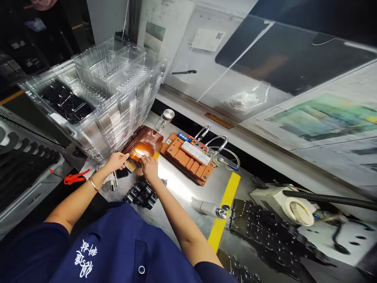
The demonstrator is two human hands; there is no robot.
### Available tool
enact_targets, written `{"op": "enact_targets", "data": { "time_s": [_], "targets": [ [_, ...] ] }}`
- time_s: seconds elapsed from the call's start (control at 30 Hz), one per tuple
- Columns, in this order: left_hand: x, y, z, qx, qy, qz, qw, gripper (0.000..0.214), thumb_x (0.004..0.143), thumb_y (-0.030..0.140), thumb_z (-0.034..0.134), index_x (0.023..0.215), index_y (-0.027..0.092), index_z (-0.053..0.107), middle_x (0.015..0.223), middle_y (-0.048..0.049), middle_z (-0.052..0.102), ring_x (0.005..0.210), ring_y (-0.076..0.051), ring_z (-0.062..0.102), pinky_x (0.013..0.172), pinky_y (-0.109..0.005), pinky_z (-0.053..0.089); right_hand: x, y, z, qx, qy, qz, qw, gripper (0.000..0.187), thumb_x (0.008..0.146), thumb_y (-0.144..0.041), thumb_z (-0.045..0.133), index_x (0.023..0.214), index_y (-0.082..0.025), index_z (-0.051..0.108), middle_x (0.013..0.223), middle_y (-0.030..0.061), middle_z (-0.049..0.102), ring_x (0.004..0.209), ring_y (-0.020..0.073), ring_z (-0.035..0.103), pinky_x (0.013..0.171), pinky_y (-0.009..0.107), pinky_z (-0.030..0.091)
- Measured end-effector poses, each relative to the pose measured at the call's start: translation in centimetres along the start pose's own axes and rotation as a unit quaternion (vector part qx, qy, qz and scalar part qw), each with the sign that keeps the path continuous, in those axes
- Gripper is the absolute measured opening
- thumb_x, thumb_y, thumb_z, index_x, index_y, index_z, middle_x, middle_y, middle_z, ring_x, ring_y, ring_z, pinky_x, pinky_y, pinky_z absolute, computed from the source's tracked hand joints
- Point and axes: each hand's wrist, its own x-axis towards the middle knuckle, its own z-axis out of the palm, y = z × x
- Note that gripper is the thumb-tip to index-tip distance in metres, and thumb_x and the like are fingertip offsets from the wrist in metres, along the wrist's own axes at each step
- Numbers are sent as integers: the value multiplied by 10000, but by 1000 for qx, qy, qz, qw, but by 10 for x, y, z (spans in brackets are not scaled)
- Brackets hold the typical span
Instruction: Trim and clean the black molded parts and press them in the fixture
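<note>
My left hand (117, 160) and my right hand (149, 166) meet at the near edge of a translucent orange fixture (143, 144) that glows from a light inside. Both hands have their fingers curled and pinched at a small part on its front lip; the part is too small to name. A dark flat piece (121, 173) lies just under my left hand. A tray of small black cylindrical parts (141, 193) sits right below my right wrist.
A tall stack of clear plastic trays (100, 90) stands at the left. An orange jig with loops of tubing (190, 158) lies to the right, a small glass bottle (164, 119) behind it. Red cutters (75, 178), a yellow floor stripe (224, 204) and a white machine (282, 202) are nearby.
</note>
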Motion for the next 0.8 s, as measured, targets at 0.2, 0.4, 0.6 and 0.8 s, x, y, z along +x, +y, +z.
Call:
{"op": "enact_targets", "data": {
  "time_s": [0.2,0.4,0.6,0.8],
  "targets": [
    [55,-25,34,-134,-39,-52,989,154,736,198,726,789,93,628,702,-64,689,607,-121,654,684,-272,552,3,2,-22,88,-2,-70,994,383,902,-338,545,1252,-194,601,1280,117,603,1184,293,481,977,455,372],
    [59,-29,41,-159,-28,2,987,123,741,72,649,855,109,679,704,-26,699,607,-89,631,641,-210,529,34,-11,-43,192,43,-54,979,262,911,-290,524,1075,-214,714,966,94,673,916,218,565,791,329,469],
    [67,-32,38,-150,-28,18,988,184,745,2,553,722,113,699,573,17,634,529,-75,577,549,-175,468,41,-18,-37,173,50,-100,979,243,920,-228,496,999,-240,726,860,66,651,828,190,565,690,279,442],
    [65,-38,40,-162,-16,-18,986,200,767,15,538,788,117,709,551,23,622,503,-71,554,528,-171,445,41,-18,-32,140,42,-125,981,246,940,-222,459,872,-215,696,819,49,632,804,169,559,649,247,406]
  ]
}}
